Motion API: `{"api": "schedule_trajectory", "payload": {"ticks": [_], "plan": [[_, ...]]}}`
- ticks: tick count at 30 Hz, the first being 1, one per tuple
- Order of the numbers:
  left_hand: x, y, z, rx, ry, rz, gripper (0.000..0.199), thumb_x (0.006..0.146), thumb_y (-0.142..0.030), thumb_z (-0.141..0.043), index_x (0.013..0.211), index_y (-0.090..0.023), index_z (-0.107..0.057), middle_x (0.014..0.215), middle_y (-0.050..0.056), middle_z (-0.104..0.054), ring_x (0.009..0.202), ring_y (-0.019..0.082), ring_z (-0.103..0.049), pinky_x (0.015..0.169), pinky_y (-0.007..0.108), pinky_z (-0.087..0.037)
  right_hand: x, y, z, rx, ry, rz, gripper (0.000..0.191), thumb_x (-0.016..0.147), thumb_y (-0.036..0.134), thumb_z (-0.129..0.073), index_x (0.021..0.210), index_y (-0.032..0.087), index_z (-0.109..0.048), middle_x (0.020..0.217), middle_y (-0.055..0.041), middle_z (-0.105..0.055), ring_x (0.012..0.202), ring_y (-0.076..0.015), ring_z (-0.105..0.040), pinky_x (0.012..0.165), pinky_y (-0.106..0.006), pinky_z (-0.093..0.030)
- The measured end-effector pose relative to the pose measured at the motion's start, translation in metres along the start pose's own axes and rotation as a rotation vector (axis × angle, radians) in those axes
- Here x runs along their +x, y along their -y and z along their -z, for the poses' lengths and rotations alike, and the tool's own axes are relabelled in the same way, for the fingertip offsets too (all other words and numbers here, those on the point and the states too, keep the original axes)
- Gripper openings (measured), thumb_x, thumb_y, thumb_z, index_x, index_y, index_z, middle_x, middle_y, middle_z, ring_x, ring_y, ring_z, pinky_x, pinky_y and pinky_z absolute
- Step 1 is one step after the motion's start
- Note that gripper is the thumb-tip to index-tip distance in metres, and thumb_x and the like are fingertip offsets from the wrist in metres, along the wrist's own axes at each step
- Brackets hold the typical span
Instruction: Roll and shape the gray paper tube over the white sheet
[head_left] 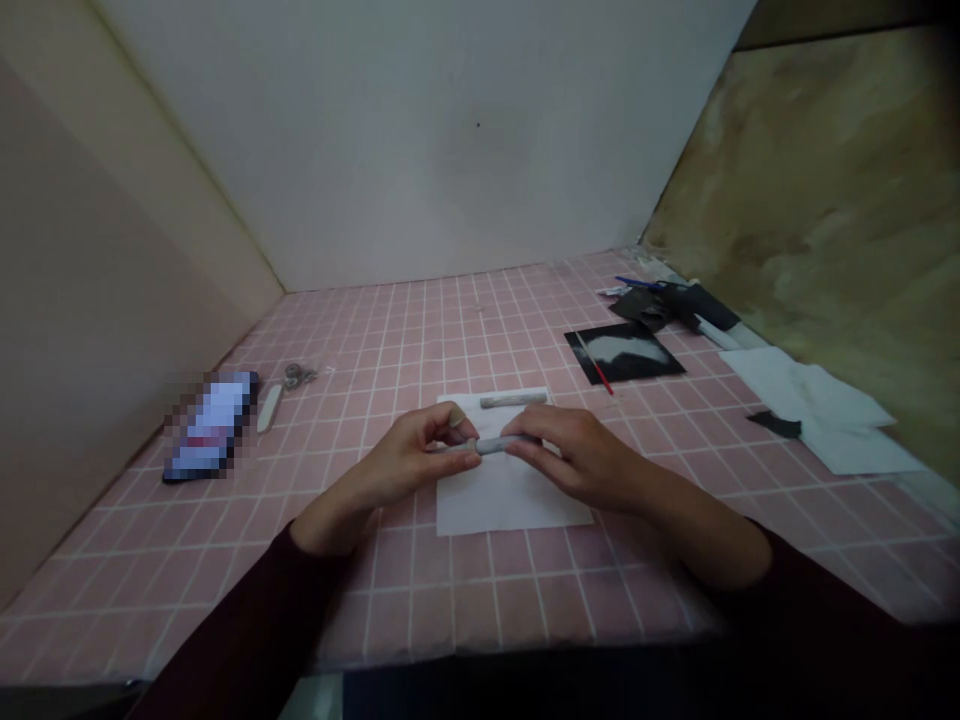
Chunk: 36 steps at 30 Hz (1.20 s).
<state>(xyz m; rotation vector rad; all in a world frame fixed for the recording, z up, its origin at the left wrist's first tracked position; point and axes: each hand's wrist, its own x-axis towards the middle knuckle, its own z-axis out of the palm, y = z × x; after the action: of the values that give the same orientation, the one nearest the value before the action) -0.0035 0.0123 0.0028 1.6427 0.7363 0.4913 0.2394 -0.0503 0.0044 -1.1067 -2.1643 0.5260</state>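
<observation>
Between my two hands is a thin greyish-white rod, level above a sheet of white paper. My left hand is closed, thumb and fingers pinching the rod's left part. A small pale band shows round the rod at these fingertips; I cannot tell what it is. With thumb and fingers, my right hand pinches the other end, hiding its tip. A second similar grey rod lies on the far edge of the paper, just beyond the right fingertips.
On the pink checked tablecloth, a phone, a white flat stick and small grey pieces lie left. Right are a black sheet with white dust, a red-ended thin stick, dark sheets and white papers. Walls enclose three sides.
</observation>
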Motion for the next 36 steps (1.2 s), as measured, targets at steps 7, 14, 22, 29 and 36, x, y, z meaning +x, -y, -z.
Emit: {"api": "schedule_trajectory", "payload": {"ticks": [7,14,22,29,36], "plan": [[-0.001,-0.003,-0.002,0.507,-0.134,-0.272,0.016,0.083,-0.029,-0.073,0.09,-0.019,-0.063,0.091,0.003,-0.067,0.087,0.018,-0.061,0.082,0.034,-0.045,0.004,0.003,0.005,0.045,0.019,-0.191,0.038,0.099,0.034,-0.045,0.072,0.016,-0.064,0.062,0.0001,-0.056,0.06,-0.0125,-0.05,0.06,-0.027,-0.034],[-0.001,-0.002,-0.006,0.729,-0.237,-0.438,0.014,0.084,-0.023,-0.072,0.093,-0.019,-0.061,0.096,0.005,-0.069,0.095,0.022,-0.062,0.086,0.038,-0.046,0.005,-0.001,-0.002,0.127,0.002,-0.301,0.042,0.098,0.04,-0.042,0.072,0.017,-0.066,0.056,0.0023,-0.049,0.056,-0.0122,-0.046,0.058,-0.027,-0.032],[-0.004,-0.006,-0.006,0.451,-0.155,-0.282,0.016,0.083,-0.031,-0.073,0.089,-0.019,-0.065,0.091,0.004,-0.068,0.086,0.018,-0.062,0.08,0.033,-0.046,0.006,0.008,-0.005,0.076,0.022,-0.152,0.033,0.1,0.031,-0.043,0.075,0.017,-0.059,0.07,-0.0012,-0.058,0.066,-0.0135,-0.053,0.065,-0.027,-0.038],[0.001,0.002,-0.002,-0.07,0.118,0.068,0.024,0.078,-0.034,-0.075,0.088,-0.015,-0.063,0.079,0.001,-0.065,0.07,0.012,-0.058,0.064,0.025,-0.044,0.002,0.009,-0.005,-0.07,0.073,0.081,0.017,0.1,0.026,-0.047,0.096,0.016,-0.061,0.093,-0.009,-0.063,0.086,-0.0192,-0.057,0.078,-0.032,-0.045],[0.0,0.001,-0.008,-0.046,0.05,0.014,0.024,0.076,-0.031,-0.078,0.089,-0.016,-0.063,0.086,0.002,-0.064,0.079,0.013,-0.058,0.072,0.027,-0.046,0.002,0.008,-0.007,-0.093,0.052,0.089,0.02,0.101,0.027,-0.048,0.091,0.015,-0.061,0.084,-0.0063,-0.063,0.081,-0.0184,-0.056,0.074,-0.031,-0.043]]}}
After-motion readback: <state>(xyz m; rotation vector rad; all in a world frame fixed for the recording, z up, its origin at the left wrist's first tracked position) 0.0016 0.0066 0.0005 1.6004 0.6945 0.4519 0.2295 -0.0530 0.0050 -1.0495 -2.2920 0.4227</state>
